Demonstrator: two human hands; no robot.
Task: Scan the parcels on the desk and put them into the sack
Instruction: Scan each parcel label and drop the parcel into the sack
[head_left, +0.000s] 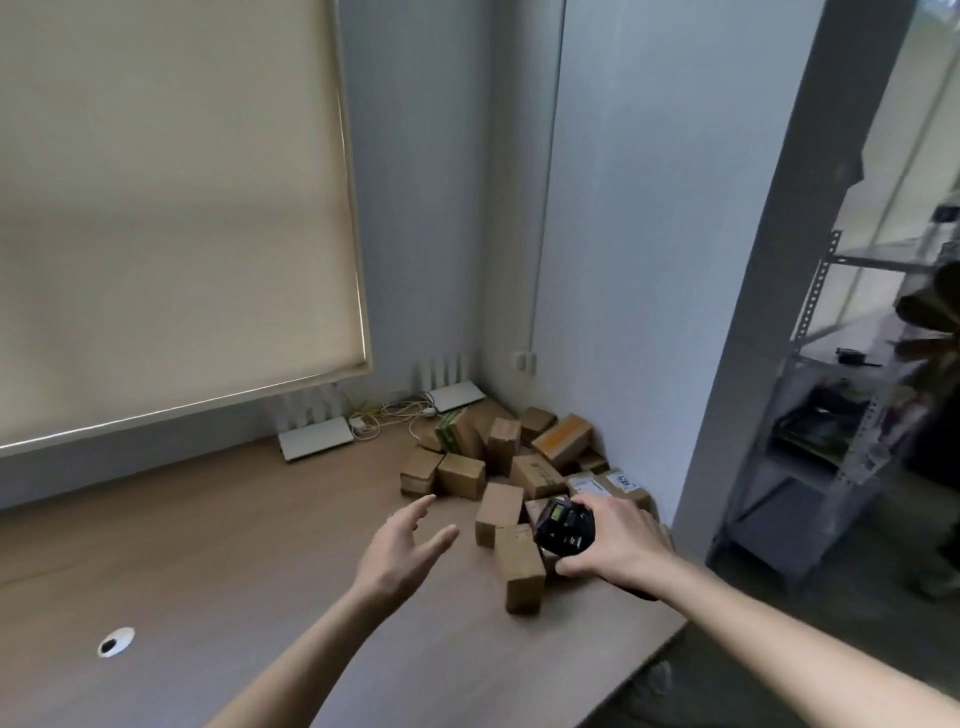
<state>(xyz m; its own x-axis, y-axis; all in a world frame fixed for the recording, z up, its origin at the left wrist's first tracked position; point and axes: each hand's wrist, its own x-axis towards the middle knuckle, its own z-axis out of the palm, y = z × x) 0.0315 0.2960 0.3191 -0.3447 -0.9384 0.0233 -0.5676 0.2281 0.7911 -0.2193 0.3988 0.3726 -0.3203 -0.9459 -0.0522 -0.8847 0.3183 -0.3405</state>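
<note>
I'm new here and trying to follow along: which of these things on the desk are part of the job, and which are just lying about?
Part of the job:
- pile of cardboard parcels in the desk corner
- black scanner, gripped by the right hand
- left hand, open, reaching toward the pile

Just lying about:
- white routers and tangled cables
- metal shelving
- window blind

brown cardboard parcels (506, 475): roughly fifteen in the heap, piled too tight for an exact count tbh
parcels with a white label showing: two that I can make out, at the right edge of the heap (613, 484)
black handheld scanner (565, 526): one
flat white router boxes with upright antennas: two, one (316, 437) under the blind and one (460, 396) in the corner
beige roller blind (166, 208): one
round cable hole in the wooden desk (115, 642): one
grey metal shelving rack (831, 395): one
bare hands: two, left (400, 553) and right (615, 540)
</note>
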